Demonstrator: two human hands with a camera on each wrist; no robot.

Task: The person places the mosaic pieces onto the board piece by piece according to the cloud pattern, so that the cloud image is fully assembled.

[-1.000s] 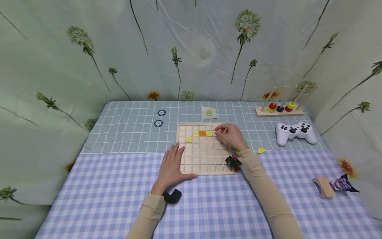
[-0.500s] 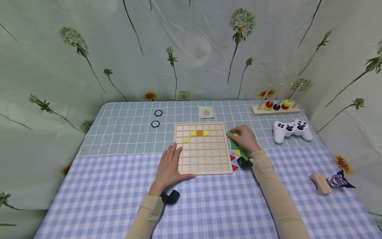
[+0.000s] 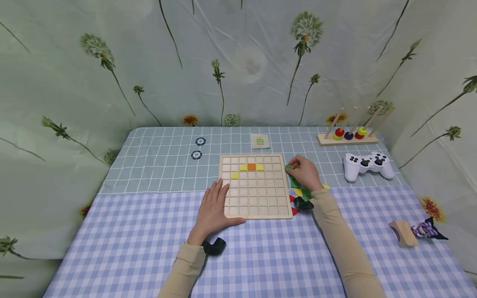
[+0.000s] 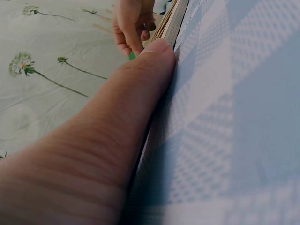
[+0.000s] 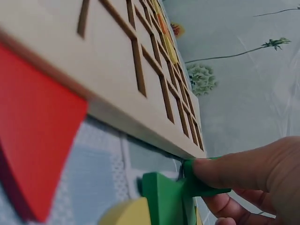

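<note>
My left hand (image 3: 212, 213) rests at the left and lower-left edge of a wooden grid board (image 3: 257, 190), fingers straight and thumb spread along the front edge. In the board's upper rows sit an orange square (image 3: 251, 167) and several yellow rounded pieces (image 3: 234, 175). Just off the board's right edge, my right hand (image 3: 306, 171) pinches a green block (image 5: 204, 187) between thumb and fingers. Beneath it lie another green block (image 5: 161, 197) and a yellow piece (image 5: 126, 213). Red triangular pieces (image 5: 37, 126) lie against the board's right side, partly hidden by the wrist in the head view.
Behind the board lies a small pattern card (image 3: 260, 141), with two poker chips (image 3: 196, 155) to its left. On the right are a bead-peg stand (image 3: 348, 138), a white game controller (image 3: 368, 165), a wooden arch block (image 3: 404, 234) and a purple wrapped item (image 3: 426, 229).
My right hand has moved from over the board's upper right to the loose pieces beside it and now pinches a green block. The left hand stays at the board's edge.
</note>
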